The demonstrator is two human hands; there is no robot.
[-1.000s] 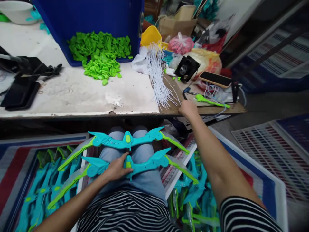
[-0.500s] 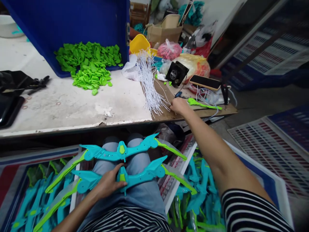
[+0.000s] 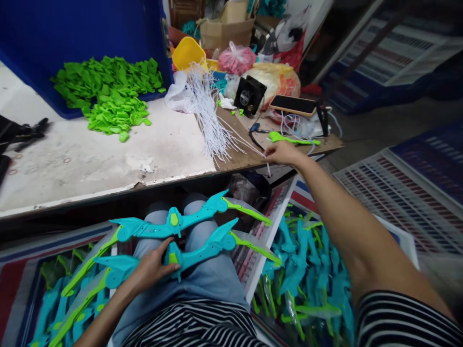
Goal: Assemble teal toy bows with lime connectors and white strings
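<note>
Two turquoise and lime toy bows lie across my lap, the farther toy bow (image 3: 197, 215) and the nearer toy bow (image 3: 206, 248). My left hand (image 3: 154, 266) is wrapped around the nearer one, just left of its lime centre piece. Over the table's front edge, my right hand (image 3: 284, 153) pinches the ends of a few white strings (image 3: 248, 144). These strings stretch from a bundle of white strings (image 3: 208, 113) lying on the table. Past my right hand lies a lime green bow limb (image 3: 292, 140).
Lime plastic pieces (image 3: 112, 106) spill from a tipped blue bin (image 3: 83, 29) onto the table (image 3: 173, 144). A small black fan (image 3: 250, 95) and a phone (image 3: 293, 104) stand at the right. Crates of toy bows (image 3: 307, 270) flank my legs.
My right hand has drawn the ends of a few white strings away from the bundle, rightward past the table edge. My left hand keeps its hold on the nearer bow. The view has shifted right.
</note>
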